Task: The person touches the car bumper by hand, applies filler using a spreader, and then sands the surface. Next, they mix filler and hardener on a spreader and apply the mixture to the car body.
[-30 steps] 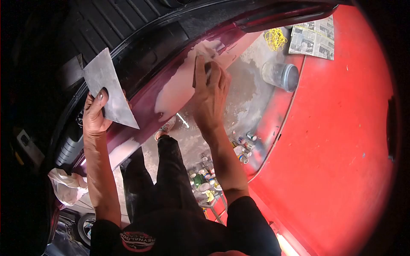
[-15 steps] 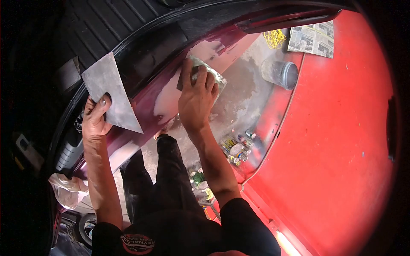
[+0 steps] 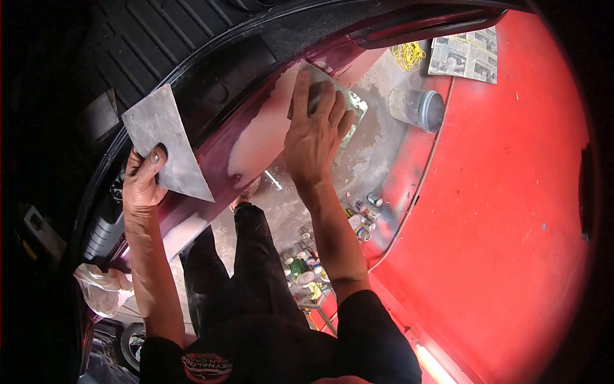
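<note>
My left hand (image 3: 144,176) grips a flat grey sheet (image 3: 167,141) by its lower left edge, thumb on top. The sheet is tilted over the dark rim of the vehicle. Farther right, my right hand (image 3: 314,131) is closed on a flat block (image 3: 355,109), fingers spread along its top; pale green-white residue marks its far edge. The block lies against the maroon panel (image 3: 220,150), which has a large pale pinkish patch (image 3: 259,137). How far the block's underside touches the panel is hidden.
On the floor at right are a grey bucket (image 3: 412,109), yellow cord (image 3: 408,56) and newspaper (image 3: 464,56) beside a red surface (image 3: 486,192). Several small cans (image 3: 364,221) stand lower down. A white bag (image 3: 102,288) hangs at lower left.
My right hand and the block have moved right and slightly up along the panel, uncovering more of the pale patch. My left hand and the sheet have hardly moved.
</note>
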`<state>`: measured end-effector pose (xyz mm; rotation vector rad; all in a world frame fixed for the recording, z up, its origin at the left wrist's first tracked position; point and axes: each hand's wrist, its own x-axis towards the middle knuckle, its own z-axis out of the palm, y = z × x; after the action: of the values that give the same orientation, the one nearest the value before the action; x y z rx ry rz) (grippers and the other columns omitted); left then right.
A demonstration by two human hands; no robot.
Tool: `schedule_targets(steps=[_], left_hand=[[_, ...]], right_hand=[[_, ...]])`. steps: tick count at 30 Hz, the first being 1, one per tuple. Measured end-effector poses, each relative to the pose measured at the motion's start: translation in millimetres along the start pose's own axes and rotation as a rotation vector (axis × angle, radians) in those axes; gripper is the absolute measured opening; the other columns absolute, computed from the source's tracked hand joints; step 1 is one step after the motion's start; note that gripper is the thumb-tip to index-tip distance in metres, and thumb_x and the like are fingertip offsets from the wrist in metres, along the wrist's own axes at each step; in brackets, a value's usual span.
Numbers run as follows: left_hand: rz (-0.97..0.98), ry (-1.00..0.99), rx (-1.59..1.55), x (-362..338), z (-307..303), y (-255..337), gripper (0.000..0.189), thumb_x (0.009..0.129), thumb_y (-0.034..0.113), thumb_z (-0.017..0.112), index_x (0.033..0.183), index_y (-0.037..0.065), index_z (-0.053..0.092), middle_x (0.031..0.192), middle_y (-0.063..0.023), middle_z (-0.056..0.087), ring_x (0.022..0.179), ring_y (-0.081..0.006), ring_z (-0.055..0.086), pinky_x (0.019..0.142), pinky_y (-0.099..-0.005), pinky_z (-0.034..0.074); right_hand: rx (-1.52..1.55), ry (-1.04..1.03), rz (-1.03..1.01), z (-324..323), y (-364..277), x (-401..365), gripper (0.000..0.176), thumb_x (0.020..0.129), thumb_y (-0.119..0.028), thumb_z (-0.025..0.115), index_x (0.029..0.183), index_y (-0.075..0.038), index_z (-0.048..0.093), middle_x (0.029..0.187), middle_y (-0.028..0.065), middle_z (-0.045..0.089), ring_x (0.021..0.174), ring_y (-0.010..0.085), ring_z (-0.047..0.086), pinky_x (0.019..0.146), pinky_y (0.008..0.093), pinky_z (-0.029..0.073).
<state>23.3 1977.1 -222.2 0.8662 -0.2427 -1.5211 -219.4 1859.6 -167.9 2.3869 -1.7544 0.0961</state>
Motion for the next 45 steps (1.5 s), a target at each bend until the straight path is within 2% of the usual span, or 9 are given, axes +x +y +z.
schedule_targets(steps=[9, 18, 28, 31, 33, 36, 40, 44, 45], left_hand=[[0.001, 0.026, 0.016, -1, -4, -3, 0.046, 0.085, 0.028, 0.074, 0.118, 0.0, 0.058, 0.099, -0.0121, 0.064, 0.084, -0.0251, 0.064, 0.081, -0.0508, 0.053], [-0.014, 0.054, 0.018, -2, 0, -2, 0.048, 0.082, 0.029, 0.077, 0.116, -0.001, 0.06, 0.098, -0.0126, 0.066, 0.085, -0.027, 0.066, 0.082, -0.0513, 0.055], [-0.021, 0.07, 0.049, -1, -7, -5, 0.043, 0.084, 0.027, 0.074, 0.115, 0.0, 0.061, 0.097, -0.0174, 0.068, 0.086, -0.0314, 0.069, 0.082, -0.048, 0.056], [-0.076, 0.034, -0.074, -1, 1, 2, 0.037, 0.086, 0.007, 0.073, 0.121, 0.006, 0.061, 0.11, -0.0079, 0.069, 0.097, -0.0186, 0.067, 0.089, -0.0348, 0.053], [-0.037, 0.13, -0.046, -3, 21, 4, 0.034, 0.086, 0.008, 0.073, 0.119, 0.006, 0.063, 0.108, -0.0074, 0.069, 0.096, -0.0171, 0.067, 0.088, -0.0331, 0.052], [-0.048, 0.256, 0.036, -6, 57, -2, 0.029, 0.087, 0.012, 0.073, 0.115, 0.005, 0.068, 0.107, -0.0066, 0.071, 0.097, -0.0143, 0.066, 0.089, -0.0305, 0.051], [-0.02, 0.287, 0.029, -18, 100, -21, 0.025, 0.092, 0.012, 0.068, 0.114, 0.001, 0.067, 0.11, -0.0068, 0.07, 0.097, -0.013, 0.066, 0.089, -0.0286, 0.05], [0.083, 0.305, -0.056, -16, 123, -46, 0.024, 0.092, 0.012, 0.068, 0.114, 0.001, 0.066, 0.107, -0.0055, 0.07, 0.095, -0.0131, 0.065, 0.087, -0.0289, 0.051], [0.067, 0.301, -0.066, -14, 123, -43, 0.023, 0.092, 0.012, 0.068, 0.113, 0.002, 0.066, 0.107, -0.0051, 0.07, 0.096, -0.0134, 0.065, 0.086, -0.0297, 0.051]], right_hand=[[-0.148, -0.046, 0.002, 25, 3, 1, 0.059, 0.091, -0.012, 0.048, 0.148, -0.019, 0.038, 0.138, 0.0223, 0.04, 0.123, 0.0434, 0.042, 0.101, 0.0657, 0.033], [0.03, -0.078, 0.007, 25, -13, -10, 0.052, 0.091, -0.011, 0.048, 0.143, -0.016, 0.048, 0.133, 0.0218, 0.044, 0.115, 0.0385, 0.047, 0.098, 0.0508, 0.038], [0.219, -0.126, 0.024, 9, -23, -22, 0.053, 0.086, -0.008, 0.05, 0.138, -0.009, 0.052, 0.119, 0.0173, 0.05, 0.104, 0.0338, 0.05, 0.088, 0.0469, 0.042], [0.23, -0.136, 0.002, 5, -22, -27, 0.052, 0.085, -0.008, 0.051, 0.136, -0.011, 0.054, 0.115, 0.0154, 0.051, 0.103, 0.0329, 0.05, 0.087, 0.0455, 0.042], [0.245, -0.156, -0.012, 1, -17, -31, 0.052, 0.084, -0.008, 0.051, 0.135, -0.011, 0.055, 0.113, 0.0138, 0.051, 0.104, 0.0325, 0.051, 0.087, 0.0449, 0.042], [0.404, -0.172, -0.037, -13, -1, -32, 0.062, 0.072, 0.009, 0.055, 0.131, -0.011, 0.059, 0.112, 0.0143, 0.057, 0.104, 0.0343, 0.057, 0.09, 0.0436, 0.046], [0.938, -0.228, 0.131, -55, 20, -30, 0.064, 0.075, 0.018, 0.038, 0.13, -0.005, 0.059, 0.122, 0.0187, 0.06, 0.113, 0.0334, 0.059, 0.097, 0.0377, 0.045], [1.202, -0.243, -0.044, -88, 15, -44, 0.065, 0.074, 0.021, 0.043, 0.132, -0.003, 0.057, 0.127, 0.0194, 0.057, 0.115, 0.0315, 0.059, 0.098, 0.0351, 0.045], [1.116, -0.246, -0.104, -86, 16, -45, 0.064, 0.073, 0.02, 0.047, 0.131, -0.003, 0.058, 0.127, 0.0191, 0.057, 0.116, 0.0334, 0.058, 0.098, 0.0369, 0.045]])
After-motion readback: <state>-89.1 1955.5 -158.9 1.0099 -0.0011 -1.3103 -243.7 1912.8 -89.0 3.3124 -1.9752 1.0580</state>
